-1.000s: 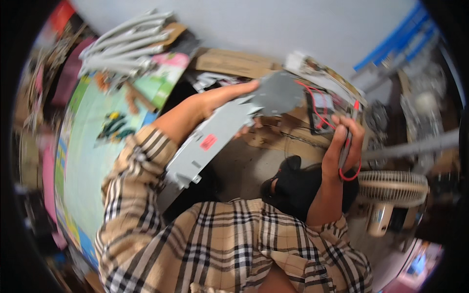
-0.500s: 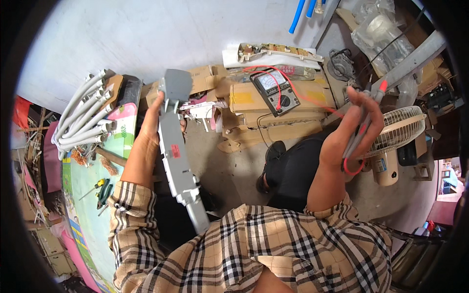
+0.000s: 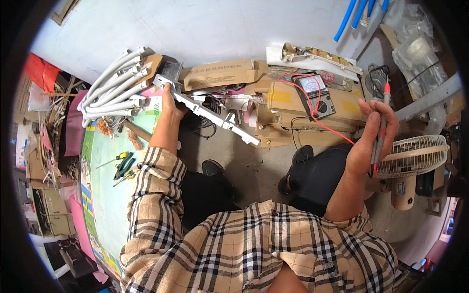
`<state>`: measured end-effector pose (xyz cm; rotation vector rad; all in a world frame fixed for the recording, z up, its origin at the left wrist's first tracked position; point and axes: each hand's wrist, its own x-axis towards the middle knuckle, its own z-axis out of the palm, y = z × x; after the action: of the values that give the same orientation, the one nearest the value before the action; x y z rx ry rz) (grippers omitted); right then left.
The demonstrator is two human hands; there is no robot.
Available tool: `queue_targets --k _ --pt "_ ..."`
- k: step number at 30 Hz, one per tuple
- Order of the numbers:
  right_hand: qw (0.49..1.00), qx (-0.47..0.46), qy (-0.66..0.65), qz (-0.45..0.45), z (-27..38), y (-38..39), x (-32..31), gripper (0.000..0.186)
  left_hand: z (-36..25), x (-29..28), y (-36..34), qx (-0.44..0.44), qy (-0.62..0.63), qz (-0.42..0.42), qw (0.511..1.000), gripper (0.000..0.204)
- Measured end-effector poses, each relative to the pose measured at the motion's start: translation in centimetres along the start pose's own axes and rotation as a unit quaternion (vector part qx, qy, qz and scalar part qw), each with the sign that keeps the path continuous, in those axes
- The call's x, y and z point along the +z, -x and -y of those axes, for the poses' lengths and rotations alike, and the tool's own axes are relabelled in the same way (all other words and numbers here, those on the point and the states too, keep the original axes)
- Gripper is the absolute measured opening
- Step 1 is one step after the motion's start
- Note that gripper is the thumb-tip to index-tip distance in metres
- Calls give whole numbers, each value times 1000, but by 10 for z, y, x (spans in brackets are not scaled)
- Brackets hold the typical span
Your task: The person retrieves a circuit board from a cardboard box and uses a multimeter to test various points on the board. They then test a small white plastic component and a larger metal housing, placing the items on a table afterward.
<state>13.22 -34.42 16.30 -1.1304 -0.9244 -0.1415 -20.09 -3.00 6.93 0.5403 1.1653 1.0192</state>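
The left hand (image 3: 172, 103) is clasping a grey casing (image 3: 210, 114). The right hand (image 3: 370, 134), grip half-curled, is holding test probes (image 3: 377, 145).

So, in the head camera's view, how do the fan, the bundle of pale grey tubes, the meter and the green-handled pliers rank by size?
Largest: fan and bundle of pale grey tubes, too alike to rank.
Next: meter.
Smallest: green-handled pliers.
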Motion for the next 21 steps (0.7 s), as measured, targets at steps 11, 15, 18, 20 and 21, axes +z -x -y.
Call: queue_targets --k 11,15,18,20,21 --pt "998 1 -18 55 29 7 23 21 11 4 -38 9 157 -66 985 76" --pt "987 -109 89 74 36 1 5 19 33 57 -33 28 122 -112 986 62" --pt "994 -42 99 12 20 0 -13 17 40 54 -52 13 206 -84 975 59" --pt "984 -28 172 29 3 -4 -30 17 43 73 -44 13 183 -114 976 59" --pt "978 -21 206 38 -6 -6 -37 17 42 81 -39 16 173 -129 976 59"
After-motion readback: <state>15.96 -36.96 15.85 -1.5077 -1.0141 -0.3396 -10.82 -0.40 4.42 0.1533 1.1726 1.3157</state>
